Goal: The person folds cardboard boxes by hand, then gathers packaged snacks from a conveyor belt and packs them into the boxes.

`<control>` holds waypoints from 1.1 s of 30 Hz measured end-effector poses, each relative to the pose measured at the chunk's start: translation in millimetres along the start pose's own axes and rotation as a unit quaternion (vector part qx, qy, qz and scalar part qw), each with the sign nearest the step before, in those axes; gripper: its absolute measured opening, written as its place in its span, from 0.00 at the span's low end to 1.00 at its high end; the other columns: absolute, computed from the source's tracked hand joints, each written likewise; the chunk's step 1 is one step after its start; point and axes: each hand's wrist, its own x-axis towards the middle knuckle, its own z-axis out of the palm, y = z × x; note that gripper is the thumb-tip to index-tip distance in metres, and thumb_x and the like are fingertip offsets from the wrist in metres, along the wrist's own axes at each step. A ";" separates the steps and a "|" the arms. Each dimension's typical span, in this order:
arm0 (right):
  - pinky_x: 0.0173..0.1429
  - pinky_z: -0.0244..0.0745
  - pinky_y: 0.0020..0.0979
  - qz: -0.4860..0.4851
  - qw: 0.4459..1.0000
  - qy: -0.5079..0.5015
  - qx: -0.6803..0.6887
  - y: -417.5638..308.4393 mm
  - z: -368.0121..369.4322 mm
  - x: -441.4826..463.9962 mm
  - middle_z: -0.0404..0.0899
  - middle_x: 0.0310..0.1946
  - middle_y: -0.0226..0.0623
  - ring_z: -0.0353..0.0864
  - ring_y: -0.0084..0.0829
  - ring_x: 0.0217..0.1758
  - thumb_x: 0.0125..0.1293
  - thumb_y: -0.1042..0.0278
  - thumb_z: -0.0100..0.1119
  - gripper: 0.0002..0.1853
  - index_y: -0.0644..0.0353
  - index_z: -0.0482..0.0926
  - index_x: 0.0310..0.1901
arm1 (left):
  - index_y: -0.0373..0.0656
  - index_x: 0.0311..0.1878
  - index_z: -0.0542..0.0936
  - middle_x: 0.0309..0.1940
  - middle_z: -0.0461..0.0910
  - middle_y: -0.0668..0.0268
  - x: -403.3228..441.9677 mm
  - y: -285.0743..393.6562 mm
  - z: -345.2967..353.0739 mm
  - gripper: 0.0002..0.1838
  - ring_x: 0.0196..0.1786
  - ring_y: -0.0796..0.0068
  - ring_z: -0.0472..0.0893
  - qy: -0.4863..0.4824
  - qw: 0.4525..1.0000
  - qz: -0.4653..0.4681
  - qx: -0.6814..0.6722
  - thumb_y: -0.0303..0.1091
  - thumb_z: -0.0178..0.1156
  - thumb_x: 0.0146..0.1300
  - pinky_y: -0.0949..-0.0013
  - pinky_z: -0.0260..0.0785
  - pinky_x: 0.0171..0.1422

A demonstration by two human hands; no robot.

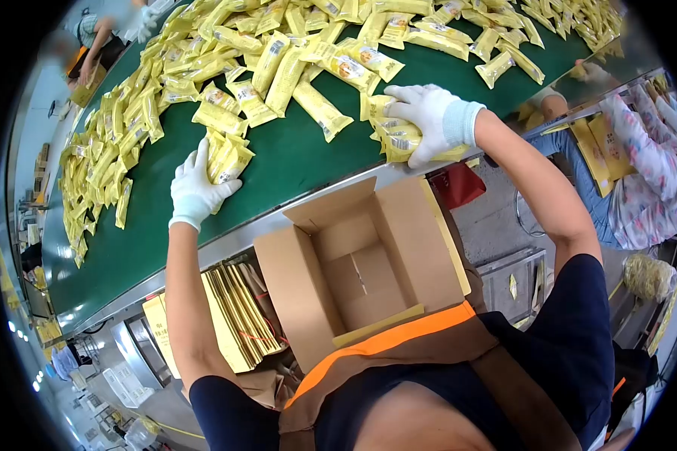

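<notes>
My left hand point(195, 186), in a white glove, is closed around a few yellow wrapped packets point(228, 158) at the near side of the green surface point(293, 169). My right hand point(432, 120), also gloved, grips a bunch of similar packets point(393, 137) near the metal edge, fingers curled over them. Just beyond both hands spreads a large heap of loose yellow packets point(278, 75). Between my arms, against my apron, stands an open cardboard box point(289, 289) with its flaps folded out; no packets show inside it.
Folded yellow cartons point(237, 319) stand upright left of the box. A red bag point(460, 185) hangs or lies to its right. Another person point(98, 45) is at the far left, and a person with patterned sleeves point(643, 161) sits at the right, near a yellow carton point(602, 154).
</notes>
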 end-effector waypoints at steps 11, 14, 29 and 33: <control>0.64 0.71 0.41 0.183 0.967 0.177 -0.033 23.3 22.0 -9.6 0.73 0.55 0.51 0.73 0.50 0.60 0.44 0.33 0.68 0.47 0.55 0.72 0.63 | 0.53 0.80 0.47 0.66 0.66 0.47 -22.4 27.4 -15.2 0.67 0.67 0.43 0.68 -0.094 0.994 -0.031 -0.040 0.58 0.75 0.38 0.52 0.65 0.71; 0.64 0.72 0.41 0.154 0.973 0.162 -0.053 24.1 28.4 -23.2 0.72 0.57 0.52 0.73 0.52 0.61 0.42 0.34 0.69 0.54 0.49 0.64 0.71 | 0.53 0.80 0.45 0.67 0.64 0.46 -27.1 26.0 -21.4 0.67 0.67 0.43 0.69 -0.097 0.995 0.014 -0.035 0.55 0.74 0.38 0.53 0.66 0.71; 0.59 0.74 0.45 -0.206 0.968 -0.143 0.013 -174.7 -35.5 -50.3 0.77 0.52 0.50 0.80 0.47 0.55 0.53 0.55 0.67 0.35 0.53 0.73 0.64 | 0.38 0.71 0.65 0.59 0.74 0.63 -111.0 50.1 -95.7 0.47 0.58 0.75 0.75 -0.289 0.651 0.108 -0.694 0.36 0.72 0.44 0.70 0.70 0.62; 0.55 0.76 0.42 -0.259 0.937 -0.226 0.052 -211.1 49.4 -25.7 0.77 0.53 0.51 0.79 0.45 0.56 0.55 0.49 0.66 0.33 0.50 0.74 0.63 | 0.37 0.78 0.51 0.63 0.71 0.52 -95.1 118.2 -82.7 0.59 0.62 0.62 0.75 -0.408 0.758 0.238 -0.450 0.43 0.73 0.46 0.65 0.65 0.68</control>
